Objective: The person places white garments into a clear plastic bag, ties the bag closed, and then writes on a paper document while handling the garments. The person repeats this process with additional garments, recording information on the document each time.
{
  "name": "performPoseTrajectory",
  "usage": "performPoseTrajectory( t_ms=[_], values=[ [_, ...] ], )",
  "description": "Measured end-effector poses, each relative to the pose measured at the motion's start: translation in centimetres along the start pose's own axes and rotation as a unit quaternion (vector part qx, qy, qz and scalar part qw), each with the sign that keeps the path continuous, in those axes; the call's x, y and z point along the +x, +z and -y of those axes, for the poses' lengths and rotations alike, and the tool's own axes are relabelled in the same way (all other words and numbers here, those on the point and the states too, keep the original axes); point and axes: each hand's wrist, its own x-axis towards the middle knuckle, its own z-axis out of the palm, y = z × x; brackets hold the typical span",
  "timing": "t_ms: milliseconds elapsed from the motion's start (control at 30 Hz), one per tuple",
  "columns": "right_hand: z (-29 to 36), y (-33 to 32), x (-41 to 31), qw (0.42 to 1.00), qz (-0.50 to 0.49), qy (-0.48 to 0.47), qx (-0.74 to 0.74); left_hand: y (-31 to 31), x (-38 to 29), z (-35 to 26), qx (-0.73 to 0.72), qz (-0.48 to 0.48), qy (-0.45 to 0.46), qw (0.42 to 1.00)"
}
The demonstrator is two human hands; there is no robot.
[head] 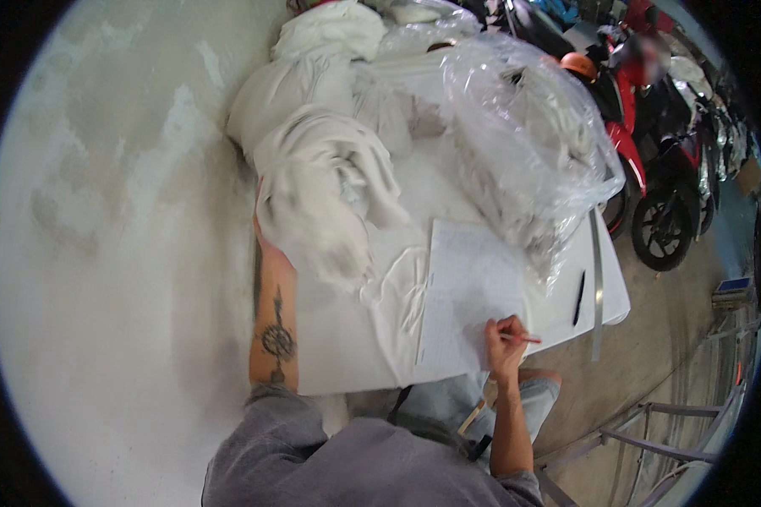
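My right hand (506, 348) grips a slim red-and-white pen (531, 338) over the lower right part of a paper sheet (466, 285). Faint ruled lines and writing cover the sheet, which lies on the white-covered table (336, 329). My left hand (267, 244) is at the left side of a bundle of white fabric (317, 203); only its edge shows, and the cloth hides the fingers. Loose white cloth (399, 291) lies rumpled between the bundle and the paper. To the right of the paper rests a black pen (579, 298).
Clear plastic bags (520, 127) holding pale fabric bulge across the table's far right. More white fabric bundles (330, 32) are piled at the back. A metal ruler (597, 285) overhangs the right edge. A wall (114, 253) borders the left; motorbikes (663, 228) and a metal frame (659, 447) stand right.
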Motion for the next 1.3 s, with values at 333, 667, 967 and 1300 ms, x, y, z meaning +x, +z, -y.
performPoseTrajectory(
  t_ms=[333, 667, 967, 1300],
  values=[
    [0.2, 0.2, 0.1, 1.000, -0.007, -0.024, 0.007, -10.7, -17.1, 11.9, -0.293, 0.073, -0.222, 0.927],
    [0.4, 0.4, -0.1, 0.999, -0.027, -0.020, -0.011, -4.3, -8.0, 12.1, -0.408, 0.253, -0.108, 0.870],
    [-0.1, 0.4, -0.1, 0.999, -0.004, -0.023, -0.029, -5.6, -20.2, 14.0, 0.485, 0.267, -0.090, 0.828],
    [-0.1, 0.4, 0.2, 0.999, -0.007, -0.033, -0.021, -14.1, 1.1, 0.3, 0.605, 0.123, 0.117, 0.778]
  ],
)
